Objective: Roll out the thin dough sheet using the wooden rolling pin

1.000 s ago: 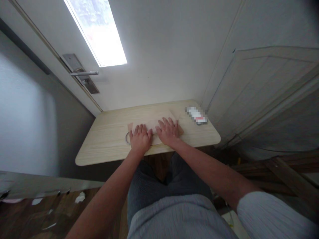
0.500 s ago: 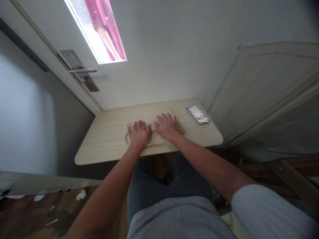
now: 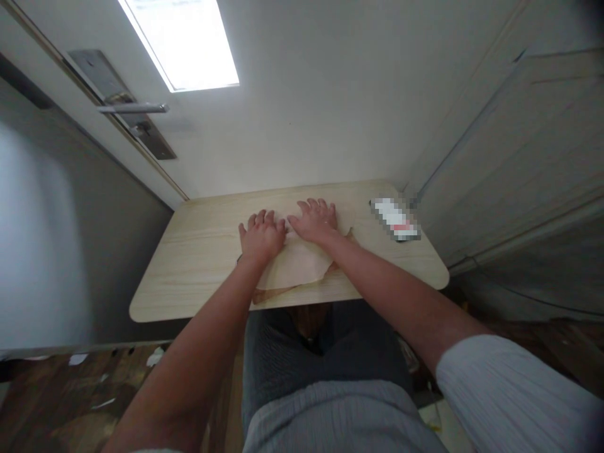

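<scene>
One left hand (image 3: 262,239) plus one right hand (image 3: 314,221) at centre, making two. Also at centre, one pale sheet (image 3: 292,267) and at least one brown layer (image 3: 271,295), too covered to count fully. One table (image 3: 163,277) across the middle. Right of centre, one pixelated item (image 3: 395,219). Upper left, one handle (image 3: 136,109) and one window (image 3: 195,47). One door (image 3: 302,135) at top. One cable (image 3: 528,294) at far right. Lower left, at least three white scraps (image 3: 155,357), too blurred to count exactly

We see smooth wood grain on the table (image 3: 189,251), a matt, papery sheet (image 3: 297,267), a shiny metal door handle (image 3: 136,109) and ribbed cloth in the shirt (image 3: 340,415).
</scene>
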`<action>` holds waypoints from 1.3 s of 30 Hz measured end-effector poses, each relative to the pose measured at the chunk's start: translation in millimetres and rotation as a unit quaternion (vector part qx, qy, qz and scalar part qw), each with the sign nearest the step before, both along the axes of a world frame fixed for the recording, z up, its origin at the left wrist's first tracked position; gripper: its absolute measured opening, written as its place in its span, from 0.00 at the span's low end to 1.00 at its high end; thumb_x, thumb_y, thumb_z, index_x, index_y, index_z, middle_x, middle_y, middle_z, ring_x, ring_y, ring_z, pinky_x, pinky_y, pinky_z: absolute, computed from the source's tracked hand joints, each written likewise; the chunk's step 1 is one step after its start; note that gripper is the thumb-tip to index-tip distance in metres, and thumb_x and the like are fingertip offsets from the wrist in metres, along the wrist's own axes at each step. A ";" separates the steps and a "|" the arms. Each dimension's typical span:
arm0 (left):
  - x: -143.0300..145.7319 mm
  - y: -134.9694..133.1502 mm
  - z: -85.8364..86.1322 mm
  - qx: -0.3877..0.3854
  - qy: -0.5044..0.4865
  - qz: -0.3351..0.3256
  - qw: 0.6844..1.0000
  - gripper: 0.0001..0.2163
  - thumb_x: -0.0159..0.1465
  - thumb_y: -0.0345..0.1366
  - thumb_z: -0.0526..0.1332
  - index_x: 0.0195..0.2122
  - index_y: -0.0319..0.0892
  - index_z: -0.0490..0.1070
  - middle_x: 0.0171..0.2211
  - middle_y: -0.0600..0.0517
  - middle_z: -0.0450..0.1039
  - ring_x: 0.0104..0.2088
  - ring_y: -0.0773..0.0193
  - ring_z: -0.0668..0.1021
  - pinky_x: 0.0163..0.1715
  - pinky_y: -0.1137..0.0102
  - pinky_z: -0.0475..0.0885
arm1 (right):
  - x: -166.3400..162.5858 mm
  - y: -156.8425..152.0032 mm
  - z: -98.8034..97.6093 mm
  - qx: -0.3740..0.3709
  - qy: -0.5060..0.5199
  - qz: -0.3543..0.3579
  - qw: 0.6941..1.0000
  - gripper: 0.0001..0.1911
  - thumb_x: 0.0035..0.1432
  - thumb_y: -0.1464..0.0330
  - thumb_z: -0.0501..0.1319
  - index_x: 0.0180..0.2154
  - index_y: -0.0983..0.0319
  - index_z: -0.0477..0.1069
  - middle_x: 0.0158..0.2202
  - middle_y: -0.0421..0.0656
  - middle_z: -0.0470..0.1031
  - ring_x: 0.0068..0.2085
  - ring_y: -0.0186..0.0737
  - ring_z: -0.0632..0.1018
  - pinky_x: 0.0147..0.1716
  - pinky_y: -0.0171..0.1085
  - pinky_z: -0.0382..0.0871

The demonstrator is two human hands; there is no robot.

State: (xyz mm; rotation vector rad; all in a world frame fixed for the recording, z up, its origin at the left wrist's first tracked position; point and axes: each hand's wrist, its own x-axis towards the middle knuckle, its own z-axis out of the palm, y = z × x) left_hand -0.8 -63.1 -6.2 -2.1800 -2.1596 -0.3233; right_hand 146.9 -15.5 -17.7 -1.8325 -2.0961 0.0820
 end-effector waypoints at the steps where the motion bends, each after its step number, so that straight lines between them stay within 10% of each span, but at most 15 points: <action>1: -1.9 5.2 0.4 -0.009 -0.003 0.001 1.000 0.28 0.71 0.50 0.37 0.65 0.46 0.60 0.67 0.44 0.59 0.65 0.47 0.61 0.61 0.42 0.56 | -1.5 5.5 -0.1 -0.007 0.001 0.000 1.000 0.30 0.62 0.51 0.52 0.59 0.59 0.67 0.60 0.52 0.69 0.60 0.59 0.64 0.60 0.61 0.48; 17: -14.7 46.8 5.7 -0.052 0.014 -0.010 0.999 0.22 0.71 0.44 0.41 0.55 0.47 0.69 0.60 0.41 0.66 0.59 0.44 0.68 0.55 0.43 0.62 | -13.5 45.9 5.0 -0.025 0.003 -0.007 1.000 0.31 0.59 0.51 0.55 0.55 0.66 0.70 0.54 0.57 0.73 0.56 0.59 0.69 0.57 0.57 0.55; 39: 10.4 -35.7 2.6 0.026 0.014 -0.008 1.000 0.24 0.72 0.46 0.38 0.59 0.47 0.66 0.64 0.45 0.64 0.62 0.49 0.66 0.57 0.51 0.61 | 5.3 -38.4 -0.5 0.056 -0.016 -0.023 0.998 0.22 0.65 0.57 0.51 0.52 0.60 0.72 0.56 0.51 0.73 0.57 0.54 0.66 0.60 0.57 0.45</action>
